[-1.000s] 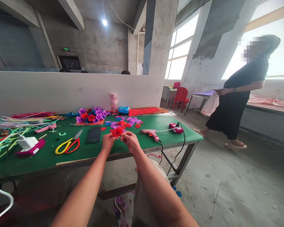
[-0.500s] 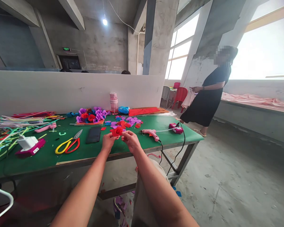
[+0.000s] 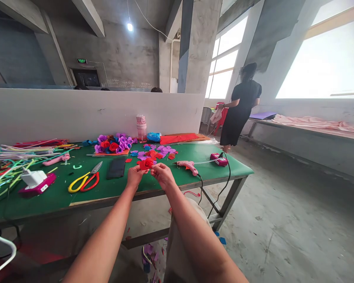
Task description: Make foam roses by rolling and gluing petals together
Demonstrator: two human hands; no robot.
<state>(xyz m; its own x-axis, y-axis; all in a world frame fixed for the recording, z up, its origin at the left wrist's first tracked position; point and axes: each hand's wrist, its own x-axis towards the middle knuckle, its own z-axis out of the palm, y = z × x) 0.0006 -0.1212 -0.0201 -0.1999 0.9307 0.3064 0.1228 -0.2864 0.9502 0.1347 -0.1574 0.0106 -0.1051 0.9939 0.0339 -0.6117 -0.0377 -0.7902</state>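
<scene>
Between my two hands is a red artificial rose (image 3: 146, 163), held just above the near edge of the green table (image 3: 153, 182). My left hand (image 3: 134, 176) pinches its left side. The fingers of my right hand (image 3: 163, 175) close on its right side. Behind the rose lie loose purple, red and blue petals (image 3: 164, 150). A pink glue gun (image 3: 188, 167) rests on its side to the right of my right hand. Left of my left hand are a black phone-like slab (image 3: 116, 168) and scissors (image 3: 88, 179) with one yellow and one red handle.
Finished purple, red and blue flowers (image 3: 113, 144) are heaped at the back, near a pink bottle (image 3: 141, 127). Thin coloured stems (image 3: 20, 157) cover the left end. A magenta power strip (image 3: 219, 159) feeds the glue gun's cord. A person in black (image 3: 242, 106) stands beyond the table.
The person in black has moved left and farther off, turning their back. My hands and the red rose stay almost exactly where they were.
</scene>
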